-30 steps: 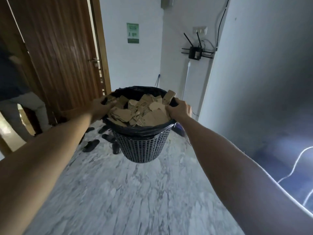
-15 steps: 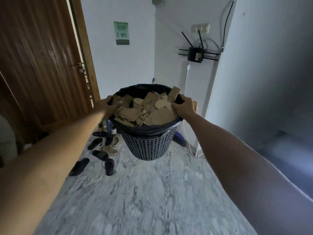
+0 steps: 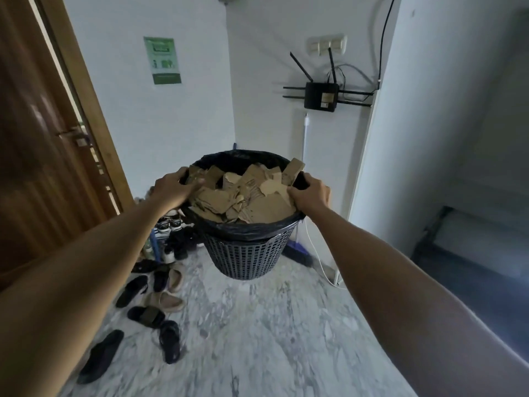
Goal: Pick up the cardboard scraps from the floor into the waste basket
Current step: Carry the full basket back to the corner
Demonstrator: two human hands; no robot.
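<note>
A dark mesh waste basket (image 3: 246,253) lined with a black bag hangs in the air in front of me, above the marble floor. It is heaped to the rim with brown cardboard scraps (image 3: 246,196). My left hand (image 3: 174,187) grips the basket's left rim. My right hand (image 3: 309,193) grips the right rim, thumb over the scraps. Both arms are stretched forward. No scraps show on the floor in view.
Several sandals and shoes (image 3: 154,296) lie scattered on the floor at lower left, near a wooden door (image 3: 43,138). A broom head (image 3: 297,252) and a white cable (image 3: 317,253) sit behind the basket by the wall. A router (image 3: 320,96) hangs above. Dark furniture stands right.
The view has swung right and forward toward the corner with the basket still held in both hands. The door slid left and more shoes came into view.
</note>
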